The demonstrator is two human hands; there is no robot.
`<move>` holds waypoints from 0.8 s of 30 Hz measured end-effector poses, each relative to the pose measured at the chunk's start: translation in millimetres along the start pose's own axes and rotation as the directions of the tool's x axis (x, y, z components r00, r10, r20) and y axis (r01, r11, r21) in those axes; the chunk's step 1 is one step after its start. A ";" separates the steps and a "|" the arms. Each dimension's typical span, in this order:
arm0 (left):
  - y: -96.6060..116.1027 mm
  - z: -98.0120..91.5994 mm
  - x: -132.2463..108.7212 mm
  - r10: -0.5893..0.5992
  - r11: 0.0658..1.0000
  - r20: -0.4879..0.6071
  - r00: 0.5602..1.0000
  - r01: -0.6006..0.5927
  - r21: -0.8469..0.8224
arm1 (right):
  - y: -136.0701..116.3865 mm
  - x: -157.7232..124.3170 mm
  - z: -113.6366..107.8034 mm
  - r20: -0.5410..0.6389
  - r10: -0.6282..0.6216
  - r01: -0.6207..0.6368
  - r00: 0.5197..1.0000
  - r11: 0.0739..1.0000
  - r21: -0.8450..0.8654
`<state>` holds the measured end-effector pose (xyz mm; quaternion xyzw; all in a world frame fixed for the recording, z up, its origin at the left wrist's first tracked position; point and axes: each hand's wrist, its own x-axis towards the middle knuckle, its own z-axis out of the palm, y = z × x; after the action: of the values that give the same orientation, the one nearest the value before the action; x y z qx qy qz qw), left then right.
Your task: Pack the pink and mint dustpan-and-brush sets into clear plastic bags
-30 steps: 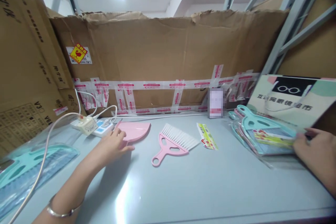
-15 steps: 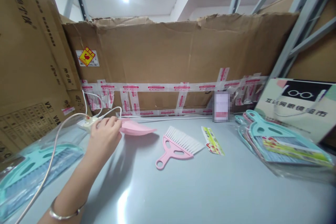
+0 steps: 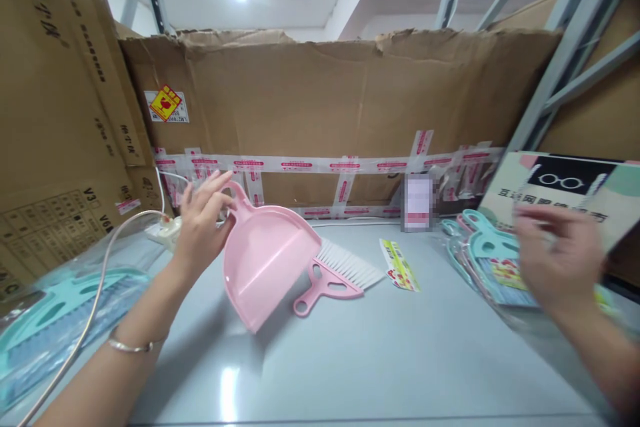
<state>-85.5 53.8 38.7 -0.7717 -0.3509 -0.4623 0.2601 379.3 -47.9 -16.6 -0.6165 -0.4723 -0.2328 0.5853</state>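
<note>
Left hand (image 3: 201,221), partly curled, grips the handle (image 3: 241,200) of the pink dustpan (image 3: 270,250), which tilts downward to its right.

The dustpan (image 3: 267,257) is plain pink, like the hand brush (image 3: 337,285), whose bristles are white. The label card (image 3: 399,263) is yellow-green with red at one end, the counter (image 3: 360,363) pale blue-grey. The left-hand brush set (image 3: 70,307) is turquoise with blue bristles; the right-hand stack (image 3: 487,240) shows turquoise and pink. White tape (image 3: 297,165) with repeated red print bands the brown carton (image 3: 325,93); the bangle (image 3: 131,347) is silver.
</note>
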 end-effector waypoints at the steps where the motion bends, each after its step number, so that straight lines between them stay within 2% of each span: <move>1: 2.7 5.2 5.7 0.017 0.998 0.024 1.000 -0.016 -0.056 | -25.9 1.6 19.9 0.158 -0.010 -0.008 0.987 0.993 0.114; 2: 6.5 10.7 11.7 0.038 0.993 0.043 0.998 -0.033 -0.110 | -50.3 -0.8 37.1 0.327 -0.006 -0.066 0.945 0.976 0.208; 4: 16.1 21.9 23.8 0.088 0.974 0.057 0.994 -0.074 -0.212 | -91.8 -13.6 62.6 0.616 -0.026 -0.286 0.788 0.869 0.403; 5: 21.1 27.1 29.3 0.107 0.961 0.054 0.993 -0.089 -0.261 | -107.9 -21.5 71.6 0.729 -0.058 -0.411 0.682 0.794 0.448; 7: 30.0 35.7 37.7 0.106 0.930 0.048 0.993 -0.081 -0.360 | -130.0 -35.9 84.3 0.888 -0.139 -0.601 0.438 0.689 0.404; 8: 33.3 38.6 40.0 0.071 0.910 0.052 0.996 -0.043 -0.412 | -136.1 -41.4 88.8 0.914 -0.164 -0.653 0.371 0.654 0.382; 9: 35.8 40.3 40.7 0.005 0.882 0.065 0.998 0.026 -0.470 | -139.4 -45.8 92.5 0.919 -0.165 -0.682 0.358 0.626 0.378; 10: 37.5 40.8 39.8 -0.086 0.835 0.097 0.992 0.125 -0.536 | -140.3 -49.3 95.6 0.907 -0.142 -0.692 0.396 0.603 0.397; 11: 38.4 40.4 37.0 -0.188 0.755 0.160 0.969 0.247 -0.607 | -139.4 -52.2 98.2 0.880 -0.098 -0.690 0.465 0.583 0.430; 12: 39.0 39.1 32.7 -0.276 0.637 0.262 0.925 0.380 -0.671 | -137.4 -55.1 100.3 0.843 -0.044 -0.679 0.536 0.570 0.462; 13: 39.6 37.6 26.9 -0.320 0.493 0.394 0.862 0.506 -0.708 | -135.1 -58.1 102.0 0.806 0.009 -0.668 0.592 0.565 0.484; 14: 40.5 36.2 20.0 -0.311 0.358 0.526 0.792 0.610 -0.707 | -133.0 -61.6 103.1 0.779 0.051 -0.662 0.625 0.564 0.494; 15: 42.0 35.4 12.4 -0.268 0.262 0.630 0.729 0.685 -0.680 | -131.6 -65.4 103.8 0.767 0.077 -0.661 0.637 0.566 0.492; 16: 44.0 35.5 4.7 -0.221 0.212 0.700 0.680 0.733 -0.646 | -131.2 -69.6 103.9 0.769 0.088 -0.667 0.633 0.568 0.483; 17: 46.6 36.7 -2.6 -0.200 0.207 0.731 0.652 0.758 -0.619 | -131.8 -73.7 103.6 0.783 0.086 -0.675 0.617 0.568 0.470; 21: 55.5 46.6 -21.1 -0.295 0.279 0.713 0.636 0.771 -0.572 | -136.3 -81.2 98.0 0.857 0.020 -0.698 0.514 0.591 0.405; 24: 51.6 48.5 -20.9 -0.336 0.289 0.695 0.636 0.772 -0.567 | -131.4 -73.6 91.5 0.884 -0.062 -0.617 0.463 0.693 0.372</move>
<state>-26.2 50.8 -5.2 -0.6969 -0.3876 -0.4394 -0.4135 209.9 -1.8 -31.4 -0.4744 -0.6254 0.3873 0.4835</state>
